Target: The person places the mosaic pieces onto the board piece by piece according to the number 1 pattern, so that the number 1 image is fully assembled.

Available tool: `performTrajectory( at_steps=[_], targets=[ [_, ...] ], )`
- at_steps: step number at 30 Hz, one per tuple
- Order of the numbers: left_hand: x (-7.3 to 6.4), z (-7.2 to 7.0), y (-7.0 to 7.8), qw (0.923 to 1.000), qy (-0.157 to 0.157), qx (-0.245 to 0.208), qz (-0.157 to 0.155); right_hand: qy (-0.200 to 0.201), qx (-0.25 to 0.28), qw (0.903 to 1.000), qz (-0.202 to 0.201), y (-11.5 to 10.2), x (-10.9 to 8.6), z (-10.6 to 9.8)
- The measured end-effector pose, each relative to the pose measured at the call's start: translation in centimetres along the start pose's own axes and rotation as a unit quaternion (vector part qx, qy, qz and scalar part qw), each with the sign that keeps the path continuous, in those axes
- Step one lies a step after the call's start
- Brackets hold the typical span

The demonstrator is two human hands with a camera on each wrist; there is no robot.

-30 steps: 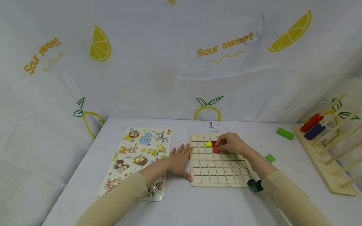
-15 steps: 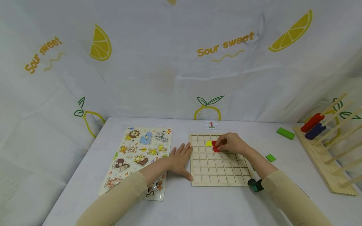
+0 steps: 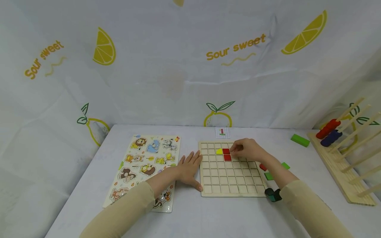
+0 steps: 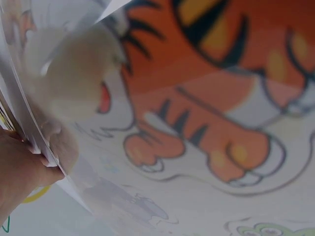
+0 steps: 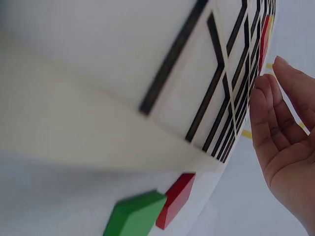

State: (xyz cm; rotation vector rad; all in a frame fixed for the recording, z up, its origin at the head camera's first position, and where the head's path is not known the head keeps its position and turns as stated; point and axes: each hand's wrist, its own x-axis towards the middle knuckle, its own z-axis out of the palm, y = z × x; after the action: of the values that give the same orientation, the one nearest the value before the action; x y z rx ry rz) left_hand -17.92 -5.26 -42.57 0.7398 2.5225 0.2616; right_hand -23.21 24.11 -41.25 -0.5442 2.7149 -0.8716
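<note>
A wooden grid board [image 3: 225, 181] lies on the white table. Two red tiles [image 3: 227, 158] sit in its upper cells, one below the other, with a yellow quarter-round piece [image 3: 219, 151] to their left. My right hand [image 3: 246, 150] hovers just right of the red tiles, fingertips close to their edge. In the right wrist view, this hand [image 5: 288, 123] has its thumb apart from loosely bent fingers, with nothing between them. Palm down, my left hand [image 3: 189, 170] rests at the board's left edge, fingers spread and touching the frame.
An animal picture puzzle [image 3: 171, 155] lies left, partly under my left forearm. Right of the board are a red block [image 3: 263, 167] and green blocks [image 3: 269, 176]. A green prism [image 3: 300, 140] and a peg stand [image 3: 330, 165] stand farther right; a pattern card [image 3: 222, 133] lies behind.
My right hand has let go of the red tiles and shifted slightly right, uncovering them. The red block beside the board has come into view from behind the forearm. My left hand stays put.
</note>
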Motion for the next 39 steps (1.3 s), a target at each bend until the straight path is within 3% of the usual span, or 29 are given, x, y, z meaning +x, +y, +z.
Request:
performTrajectory(
  at_steps=[11, 21, 39],
  targets=[
    [0.1, 0.4, -0.1, 1.0, 0.004, 0.0, 0.003, 0.001, -0.003, 0.9994, 0.034, 1.3, -1.5, -2.1],
    [0.0, 0.3, 0.0, 1.0, 0.004, 0.0, -0.002, -0.016, 0.002, 0.9994, 0.031, 3.3, -3.2, -4.1],
    [-0.2, 0.0, 0.0, 1.0, 0.002, -0.002, 0.003, -0.117, 0.053, 0.9892, 0.071, 6.4, -4.7, -5.0]
  ],
)
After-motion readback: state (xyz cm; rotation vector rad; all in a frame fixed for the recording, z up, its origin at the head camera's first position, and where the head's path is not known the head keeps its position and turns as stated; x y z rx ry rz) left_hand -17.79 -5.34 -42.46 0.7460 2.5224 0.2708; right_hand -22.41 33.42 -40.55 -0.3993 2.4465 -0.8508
